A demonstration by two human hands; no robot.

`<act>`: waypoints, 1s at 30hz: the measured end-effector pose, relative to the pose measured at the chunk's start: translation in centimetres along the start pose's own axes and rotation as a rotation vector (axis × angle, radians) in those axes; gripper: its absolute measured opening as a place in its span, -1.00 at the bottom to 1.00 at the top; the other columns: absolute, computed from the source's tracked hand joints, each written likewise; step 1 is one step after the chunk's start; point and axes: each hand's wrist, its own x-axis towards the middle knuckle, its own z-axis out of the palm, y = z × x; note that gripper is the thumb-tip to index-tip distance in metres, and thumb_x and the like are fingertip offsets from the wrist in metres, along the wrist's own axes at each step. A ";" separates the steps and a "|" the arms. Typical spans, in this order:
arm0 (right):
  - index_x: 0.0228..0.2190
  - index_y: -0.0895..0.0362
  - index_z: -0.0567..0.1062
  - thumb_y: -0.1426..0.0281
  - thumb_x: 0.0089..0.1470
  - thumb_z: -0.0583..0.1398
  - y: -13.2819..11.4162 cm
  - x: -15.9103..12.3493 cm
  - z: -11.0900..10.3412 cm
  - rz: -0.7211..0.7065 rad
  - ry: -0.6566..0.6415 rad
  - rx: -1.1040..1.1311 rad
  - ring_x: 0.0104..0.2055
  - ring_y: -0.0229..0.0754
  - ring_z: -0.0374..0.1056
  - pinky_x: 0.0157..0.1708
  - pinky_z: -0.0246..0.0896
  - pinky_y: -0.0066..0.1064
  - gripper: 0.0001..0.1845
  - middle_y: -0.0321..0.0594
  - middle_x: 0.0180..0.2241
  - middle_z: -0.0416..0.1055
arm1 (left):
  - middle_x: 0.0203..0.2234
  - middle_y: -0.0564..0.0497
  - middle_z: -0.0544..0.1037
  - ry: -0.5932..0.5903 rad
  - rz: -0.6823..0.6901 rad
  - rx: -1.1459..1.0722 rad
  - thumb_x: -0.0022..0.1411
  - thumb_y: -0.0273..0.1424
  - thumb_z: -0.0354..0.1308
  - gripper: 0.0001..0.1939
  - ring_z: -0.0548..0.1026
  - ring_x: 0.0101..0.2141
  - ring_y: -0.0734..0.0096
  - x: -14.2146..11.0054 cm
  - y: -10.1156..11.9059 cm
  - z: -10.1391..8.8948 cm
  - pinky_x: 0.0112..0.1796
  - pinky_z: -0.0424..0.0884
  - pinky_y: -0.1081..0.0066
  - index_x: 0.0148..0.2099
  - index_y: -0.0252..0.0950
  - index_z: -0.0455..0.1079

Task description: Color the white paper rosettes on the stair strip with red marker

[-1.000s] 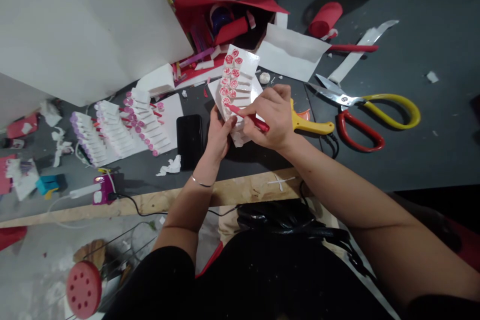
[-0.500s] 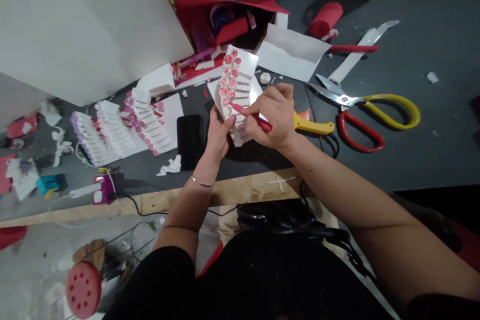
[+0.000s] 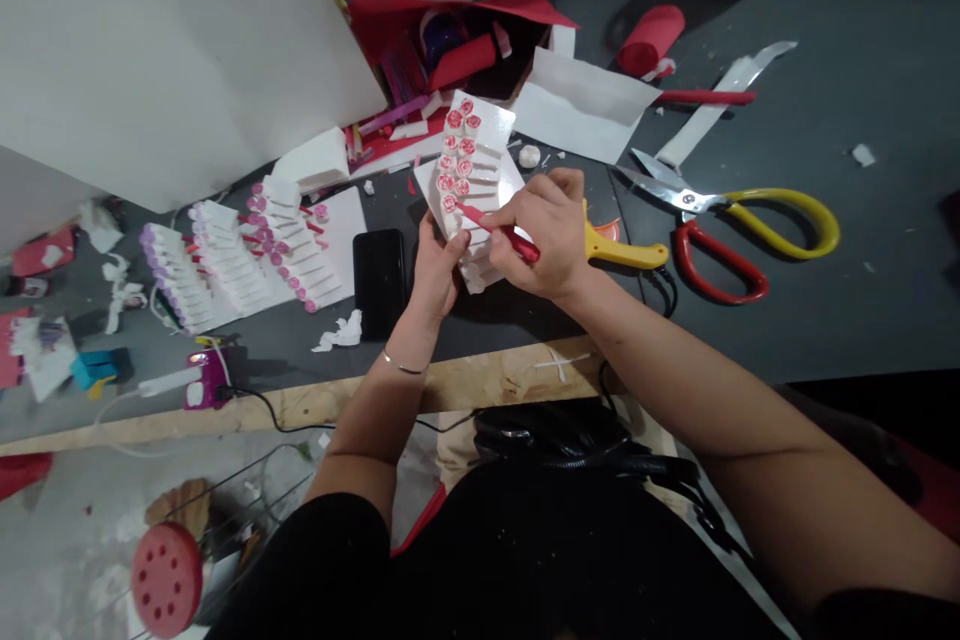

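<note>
Fingers of R hand pinched narrow round a red-handled pen or brush, can't tell which, its pink tip right at the rosettes, contact too small to be sure. L hand holds up a white card from its lower edge, fingers mostly hidden behind it, so can't tell how far they wrap. Card's held just right of the black smartphone, off the dark grey tabletop, w/ rows of red-and-white rosettes along it. Looks light and fairly stiff, though the rosettes and thin tabs seem fragile; best gripped by the bare card edge or from underneath, not across the rows.

Left of the phone, rows of purple- and pink-tipped white strips. Just below it, crumpled tissue, then a wood plank nearer the person. Well right of it, a yellow-handled tool partly behind R hand, then big steel scissors w/ yellow and red handles. Beyond the phone, a red paper-lined box of craft bits.
</note>
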 end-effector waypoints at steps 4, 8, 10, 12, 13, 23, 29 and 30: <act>-0.35 -0.04 0.54 0.24 0.33 0.09 -0.2 0.1 0.1 -0.107 0.133 0.028 -0.32 -0.07 0.35 0.02 0.19 -0.02 -0.73 -0.34 -0.48 0.46 | 0.18 -0.20 0.60 0.025 -0.013 -0.011 -0.08 0.01 0.65 0.01 0.41 0.40 -0.13 -0.1 0.1 0.1 0.35 0.40 0.00 0.31 -0.17 0.31; -0.30 -0.04 0.55 0.24 0.34 0.09 0.2 0.0 0.0 -0.074 0.065 0.030 -0.27 -0.05 0.38 0.07 0.17 0.01 -0.74 -0.30 -0.42 0.49 | 0.14 -0.17 0.62 0.013 -0.004 -0.015 -0.11 0.01 0.67 0.00 0.47 0.35 -0.15 0.0 0.0 0.1 0.33 0.43 -0.01 0.27 -0.17 0.31; -0.30 -0.02 0.55 0.24 0.34 0.11 0.4 -0.1 0.0 -0.030 0.002 0.018 -0.23 -0.03 0.39 0.12 0.16 0.05 -0.76 -0.27 -0.40 0.50 | 0.11 -0.16 0.63 0.008 0.000 -0.019 -0.14 0.01 0.68 0.01 0.51 0.32 -0.15 0.0 0.0 0.1 0.32 0.45 -0.01 0.26 -0.17 0.30; -0.30 -0.01 0.55 0.21 0.34 0.12 0.4 -0.1 0.1 -0.005 -0.021 -0.001 -0.21 -0.02 0.39 0.14 0.16 0.06 -0.75 -0.27 -0.40 0.50 | 0.11 -0.15 0.64 0.005 -0.001 -0.019 -0.13 0.02 0.68 0.02 0.51 0.32 -0.14 0.0 0.1 0.1 0.32 0.44 0.00 0.26 -0.17 0.30; -0.30 -0.01 0.55 0.19 0.36 0.11 0.3 -0.1 0.2 -0.003 -0.020 -0.005 -0.20 -0.02 0.39 0.15 0.16 0.05 -0.73 -0.27 -0.40 0.49 | 0.12 -0.15 0.63 0.003 -0.002 -0.017 -0.11 0.02 0.67 0.01 0.51 0.32 -0.12 -0.1 0.1 0.1 0.33 0.43 0.01 0.28 -0.17 0.30; -0.25 -0.01 0.56 0.23 0.37 0.10 -0.1 0.0 0.2 -0.075 0.103 -0.021 -0.22 -0.06 0.35 0.08 0.16 -0.01 -0.74 -0.29 -0.39 0.49 | 0.10 -0.15 0.65 -0.001 0.000 -0.037 -0.10 -0.03 0.67 -0.07 0.51 0.32 -0.12 -0.1 0.2 0.3 0.30 0.46 0.04 0.23 -0.15 0.35; -0.35 -0.01 0.52 0.28 0.34 0.10 -0.4 0.4 -0.1 -0.157 0.251 0.008 -0.33 -0.11 0.35 -0.05 0.18 -0.08 -0.75 -0.34 -0.48 0.46 | 0.07 -0.14 0.65 0.013 0.001 -0.043 -0.10 -0.04 0.67 -0.07 0.48 0.35 -0.13 -0.1 0.1 0.1 0.32 0.44 0.03 0.22 -0.17 0.35; -0.35 -0.01 0.52 0.28 0.33 0.09 -0.4 0.4 -0.1 -0.175 0.241 -0.001 -0.35 -0.12 0.35 -0.06 0.19 -0.09 -0.75 -0.35 -0.49 0.46 | 0.07 -0.13 0.65 0.014 0.001 -0.043 -0.11 -0.03 0.68 -0.06 0.48 0.35 -0.13 -0.1 0.1 0.1 0.33 0.43 0.03 0.23 -0.17 0.35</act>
